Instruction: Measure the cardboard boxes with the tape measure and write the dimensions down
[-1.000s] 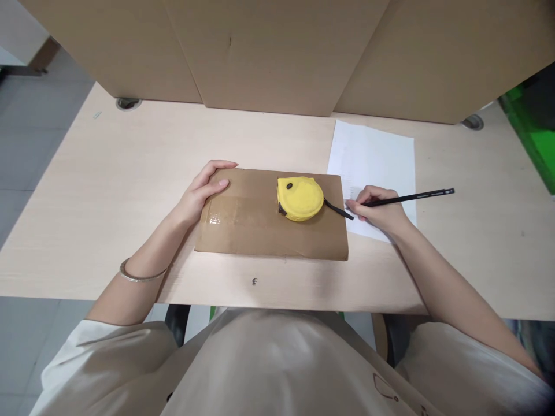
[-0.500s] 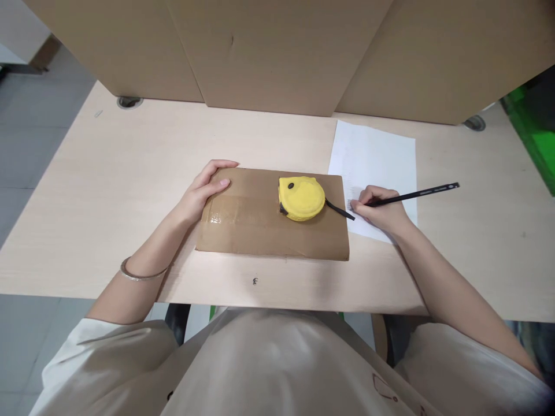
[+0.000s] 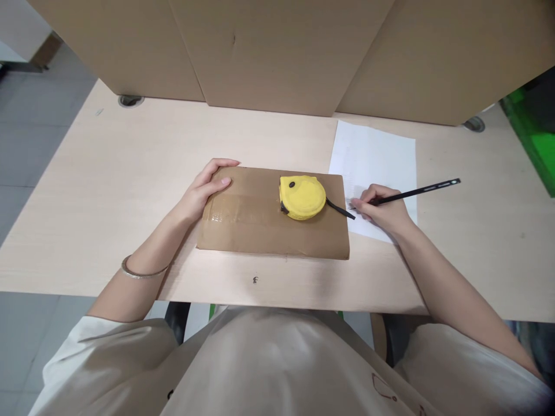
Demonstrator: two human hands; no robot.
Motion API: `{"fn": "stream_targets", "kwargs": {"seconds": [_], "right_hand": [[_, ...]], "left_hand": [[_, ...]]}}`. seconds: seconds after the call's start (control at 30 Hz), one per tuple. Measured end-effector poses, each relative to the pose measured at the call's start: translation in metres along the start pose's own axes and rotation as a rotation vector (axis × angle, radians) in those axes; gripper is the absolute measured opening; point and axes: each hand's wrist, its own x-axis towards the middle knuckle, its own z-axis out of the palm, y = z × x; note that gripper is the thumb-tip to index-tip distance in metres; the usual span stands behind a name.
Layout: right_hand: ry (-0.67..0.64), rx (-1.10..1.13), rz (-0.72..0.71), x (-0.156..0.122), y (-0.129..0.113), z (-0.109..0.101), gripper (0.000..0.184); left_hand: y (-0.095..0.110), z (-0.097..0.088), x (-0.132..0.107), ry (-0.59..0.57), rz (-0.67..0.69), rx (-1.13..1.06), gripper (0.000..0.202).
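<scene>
A flat brown cardboard piece [image 3: 260, 222] lies on the light wooden desk [image 3: 108, 190]. On its right half sits a yellow tape measure [image 3: 302, 197] with a short black strap. My left hand [image 3: 203, 189] rests over the cardboard's far left corner, fingers curled on its edge. My right hand [image 3: 381, 210] pinches a black pencil [image 3: 418, 191], its tip down on a white paper sheet [image 3: 373, 159] just right of the cardboard. Faint writing shows on the sheet near the tip.
Tall cardboard panels [image 3: 277, 52] stand along the desk's back edge. Two round cable holes [image 3: 130, 100] sit at the back corners. Something green [image 3: 535, 138] is at the far right. The desk's front edge runs near my body.
My right hand has shifted slightly right on the paper and the pencil's free end has risen a little. The left hand, cardboard and tape measure stay in place.
</scene>
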Motion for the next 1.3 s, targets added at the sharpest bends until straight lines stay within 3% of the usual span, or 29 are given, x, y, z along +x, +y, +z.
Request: {"fn": "stream_targets", "kwargs": {"seconds": [0.27, 1.3], "right_hand": [[-0.005, -0.079, -0.019, -0.005, -0.011, 0.005, 0.050], [0.062, -0.140, -0.064, 0.001, -0.001, 0.003, 0.034]], "left_hand": [[-0.002, -0.001, 0.002, -0.009, 0.029, 0.007, 0.042], [-0.002, -0.002, 0.002, -0.006, 0.009, -0.019, 0.043]]}}
